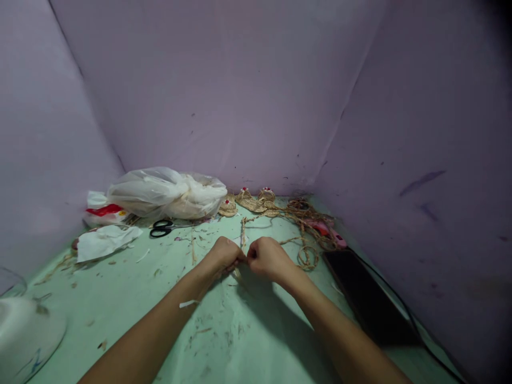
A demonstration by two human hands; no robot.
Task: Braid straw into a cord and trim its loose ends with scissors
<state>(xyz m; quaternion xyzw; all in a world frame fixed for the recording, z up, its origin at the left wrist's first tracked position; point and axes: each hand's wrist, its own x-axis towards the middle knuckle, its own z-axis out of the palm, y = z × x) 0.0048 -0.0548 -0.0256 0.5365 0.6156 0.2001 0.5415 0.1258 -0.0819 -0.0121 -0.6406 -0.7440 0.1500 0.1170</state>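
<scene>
- Purple walls (240, 106) enclosed a pale green tabletop (224, 352) on three sides; small fibre scraps (203, 330) were scattered over its surface.
- Braided fibre cord (243, 232): located at the centre of the tabletop, extending from between the two hands toward the back wall.
- Left hand (228, 253): narrow, fingers closed on the cord; loose pale strands (237, 274) projected below it.
- Right hand (266, 257): narrow, fingers curled, thumb and forefinger pinched on the cord just beside the left fingertips. Exact placement of the strands inside either grip was hidden.
- Left forearm (160, 330): a thin white strip (189, 303) showed at its edge.
- Rear zone: a knotted translucent plastic bag (148, 186) lay against the back wall. Woven pieces (250, 202) with red-and-white ornaments lay to the right of the bag.
- Right zone: a tangled cord pile (294, 212) lay near the corner, partly over a pink object (339, 241); a loose coil (307, 260) extended forward. A black slab (368, 298) lay near the right wall, beside a black cable (400, 301).
- Left zone: black-handled scissors (161, 229) lay in front of the bag. Crumpled white paper (106, 241) lay before a red-and-white packet (104, 210). A white rounded object (28, 325), cut off by the view, occupied the near left corner.
</scene>
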